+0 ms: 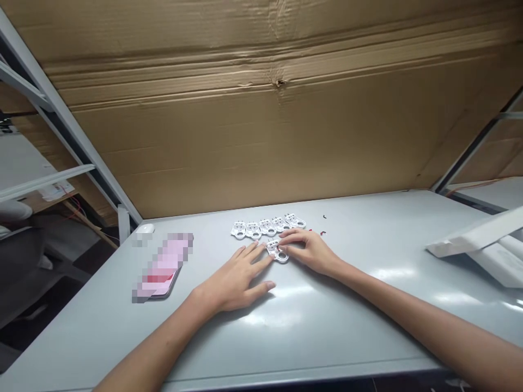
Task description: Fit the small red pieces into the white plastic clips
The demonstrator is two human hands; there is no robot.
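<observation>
Head view: your left hand (239, 277) lies spread on the table (318, 332), palm down, fingertips at the left edge of one white part (271, 248). Your right hand (312, 253) curls in from the other side, its fingertips at that same part — whether they pinch anything, you cannot tell. Five more parts (266, 225) (all much alike) sit in a row just beyond — and a phone (174, 258) lies well off to your left.
</observation>
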